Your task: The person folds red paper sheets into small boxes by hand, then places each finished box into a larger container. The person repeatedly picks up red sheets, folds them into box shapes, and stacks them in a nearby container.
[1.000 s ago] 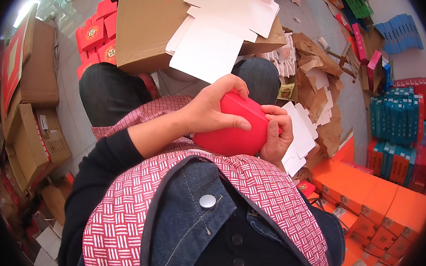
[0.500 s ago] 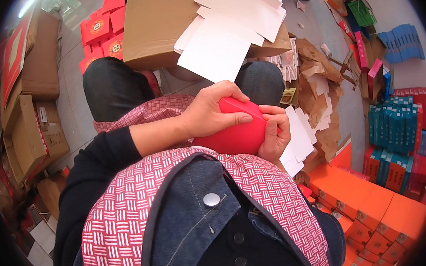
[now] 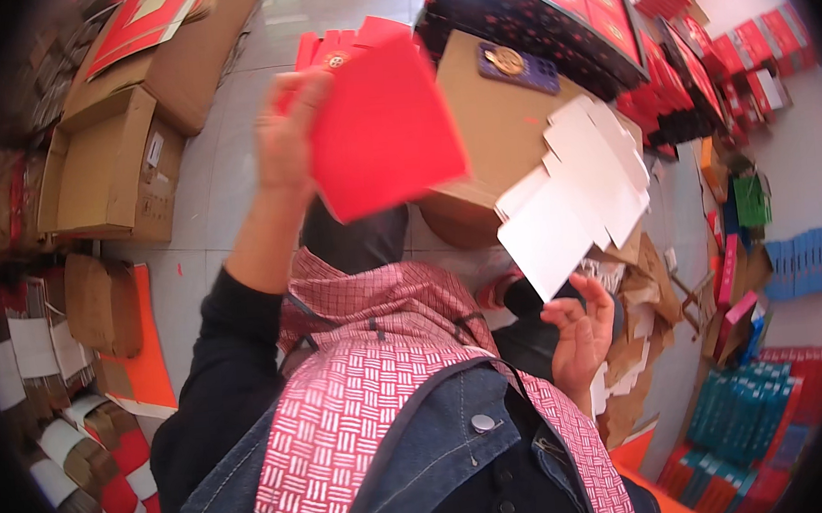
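My left hand (image 3: 290,136) grips a flat red cardboard box (image 3: 388,129) by its left edge, raised above my left knee. Behind it, partly covered, a pile of red boxes (image 3: 322,49) with gold emblems stands on the floor. My right hand (image 3: 583,330) is above my right knee with its fingers apart and somewhat curled, holding nothing. Its fingertips are close to the lower corner of a stack of white card blanks (image 3: 569,202); whether they touch, I cannot tell. The blanks lie on a large brown carton (image 3: 476,95) in front of me and overhang its near edge.
A phone (image 3: 522,69) lies on the carton's far part. Past it is a black patterned case (image 3: 451,11) with red boxes. An open brown carton (image 3: 91,183) stands at left. Crumpled brown paper (image 3: 656,287), teal boxes (image 3: 741,410) and blue packs (image 3: 801,265) are at right.
The red box went from both hands at my lap to my left hand alone, out to the front left. My right hand let go and moved toward the white blanks. The view swung left.
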A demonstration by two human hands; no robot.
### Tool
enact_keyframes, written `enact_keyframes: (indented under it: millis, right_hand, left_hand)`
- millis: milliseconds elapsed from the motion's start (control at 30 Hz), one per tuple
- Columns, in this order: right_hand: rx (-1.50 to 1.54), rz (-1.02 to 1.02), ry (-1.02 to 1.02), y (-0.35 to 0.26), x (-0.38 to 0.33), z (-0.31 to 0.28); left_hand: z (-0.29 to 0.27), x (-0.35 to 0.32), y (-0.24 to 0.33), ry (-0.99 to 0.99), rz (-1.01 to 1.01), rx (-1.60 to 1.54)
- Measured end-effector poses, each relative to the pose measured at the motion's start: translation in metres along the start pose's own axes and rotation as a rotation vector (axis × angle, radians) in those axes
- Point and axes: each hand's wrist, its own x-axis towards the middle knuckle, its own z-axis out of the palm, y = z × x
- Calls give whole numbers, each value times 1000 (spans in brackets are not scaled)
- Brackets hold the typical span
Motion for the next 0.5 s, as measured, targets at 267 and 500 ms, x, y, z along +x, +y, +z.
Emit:
enact_keyframes:
  millis: [267, 500]
  right_hand:
    - [17, 342, -57, 18, 27, 21]
    - [8, 408, -183, 7, 36, 17]
  left_hand:
    - [-186, 108, -96, 508, -34, 277]
    - [-224, 138, -228, 1033, -66, 744]
